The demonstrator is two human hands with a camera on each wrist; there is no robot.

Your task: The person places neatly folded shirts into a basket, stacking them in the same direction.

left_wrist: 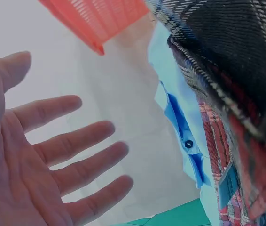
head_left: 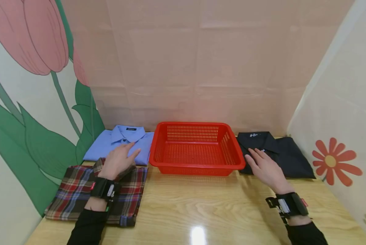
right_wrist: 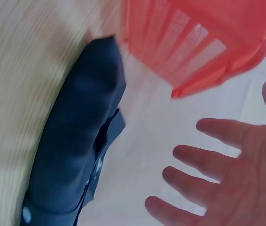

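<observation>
A red plastic basket (head_left: 196, 166) stands empty in the middle of the wooden table. Left of it lies a folded blue shirt (head_left: 107, 147), and in front of that a folded plaid shirt (head_left: 75, 190). My left hand (head_left: 118, 160) hovers over the near edge of the blue shirt (left_wrist: 182, 127), fingers spread and straight, holding nothing. Right of the basket lies a folded black shirt (head_left: 288, 154). My right hand (head_left: 264, 166) is flat above the black shirt's (right_wrist: 76, 155) near left corner, fingers straight and spread, gripping nothing.
Paper walls close in the table on the back, left and right; a tulip picture is on the left and a flower on the right. The wooden table (head_left: 201, 211) has bare surface in front of the basket, between my forearms.
</observation>
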